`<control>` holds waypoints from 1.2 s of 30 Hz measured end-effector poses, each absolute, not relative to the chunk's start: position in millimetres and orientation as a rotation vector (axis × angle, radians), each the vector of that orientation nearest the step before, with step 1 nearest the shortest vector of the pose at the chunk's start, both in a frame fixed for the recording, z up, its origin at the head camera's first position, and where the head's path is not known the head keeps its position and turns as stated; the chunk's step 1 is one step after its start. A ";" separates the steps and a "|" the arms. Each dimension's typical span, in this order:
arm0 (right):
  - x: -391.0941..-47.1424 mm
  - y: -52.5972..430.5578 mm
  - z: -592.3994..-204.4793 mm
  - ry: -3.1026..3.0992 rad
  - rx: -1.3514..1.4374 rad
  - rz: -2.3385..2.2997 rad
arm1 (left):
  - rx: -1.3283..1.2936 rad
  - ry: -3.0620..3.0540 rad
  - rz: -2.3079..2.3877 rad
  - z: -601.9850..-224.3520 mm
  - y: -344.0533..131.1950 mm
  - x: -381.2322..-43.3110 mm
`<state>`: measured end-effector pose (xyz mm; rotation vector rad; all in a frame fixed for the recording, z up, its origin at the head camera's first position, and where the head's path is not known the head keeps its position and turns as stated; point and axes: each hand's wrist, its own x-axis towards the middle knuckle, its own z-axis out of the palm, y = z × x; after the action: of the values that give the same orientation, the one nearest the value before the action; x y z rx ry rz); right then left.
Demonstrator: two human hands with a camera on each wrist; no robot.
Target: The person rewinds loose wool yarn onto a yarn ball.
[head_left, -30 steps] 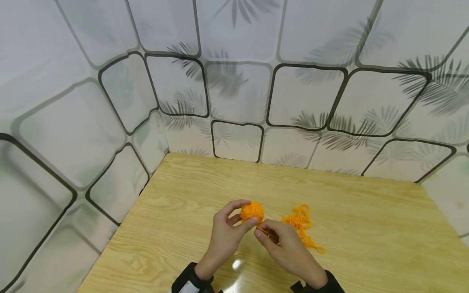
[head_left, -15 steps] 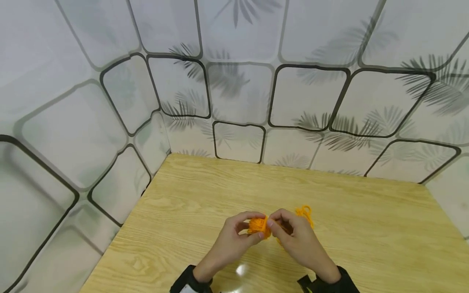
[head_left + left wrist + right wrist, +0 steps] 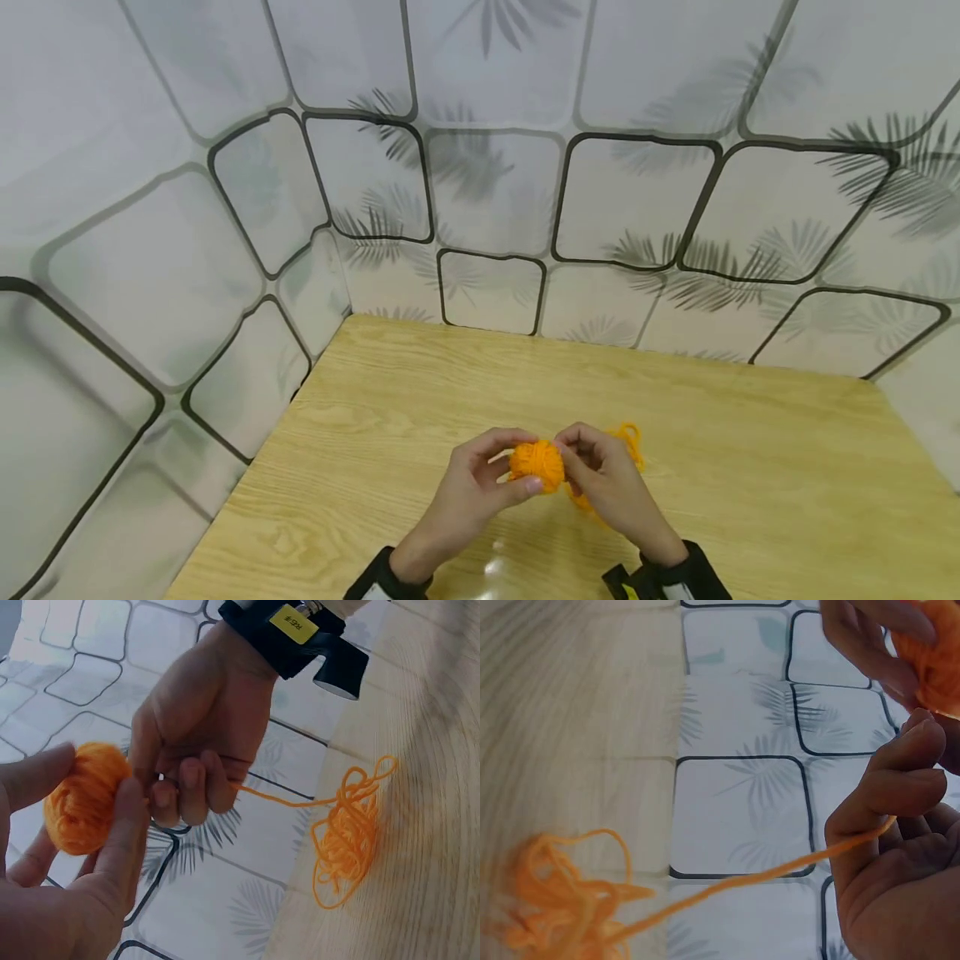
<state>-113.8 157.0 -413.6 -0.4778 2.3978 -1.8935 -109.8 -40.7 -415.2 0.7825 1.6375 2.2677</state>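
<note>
An orange ball of yarn [image 3: 538, 465] is held up between the thumb and fingers of my left hand [image 3: 480, 487]. Close at its right side is my right hand [image 3: 618, 492], its fingers curled round the yarn strand [image 3: 772, 873]. From that hand the strand runs down to a loose tangle of yarn [image 3: 346, 838] on the table. The head view shows only parts of the tangle, the rest hidden behind the right hand. In the left wrist view the ball [image 3: 88, 799] shows wound strands, with left fingertips on both sides.
Under the hands lies a light wood-grain table [image 3: 375, 400]. A pale wall covering [image 3: 487, 192] with dark outlines and leaf prints rises behind it and on the left. Dark bands with camera mounts [image 3: 630, 579] sit on the wrists.
The ball and both hands have shifted slightly right and toward the person over the second. The ball has turned in the left hand, and the right hand has come up beside it.
</note>
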 end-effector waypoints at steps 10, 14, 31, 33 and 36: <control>-104.6 146.7 -418.6 2.464 -0.498 -1.788 | 0.576 1.738 2.353 -413.1 -34.5 -113.9; -99.0 143.3 -416.4 2.594 -0.533 -1.663 | 0.521 1.881 2.389 -414.2 -30.4 -117.1; -86.1 149.4 -398.6 2.643 -0.594 -1.591 | 0.652 2.077 2.340 -424.6 -28.6 -117.8; -85.5 152.2 -394.0 2.623 -0.589 -1.608 | 0.665 2.127 2.294 -426.4 -29.2 -118.9; -85.4 156.7 -388.9 2.607 -0.553 -1.625 | 0.686 2.175 2.204 -430.0 -30.7 -119.1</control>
<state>-85.4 156.7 -388.9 -0.5532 2.6072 -1.6253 -119.1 -30.7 -430.0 0.6858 2.1748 2.2045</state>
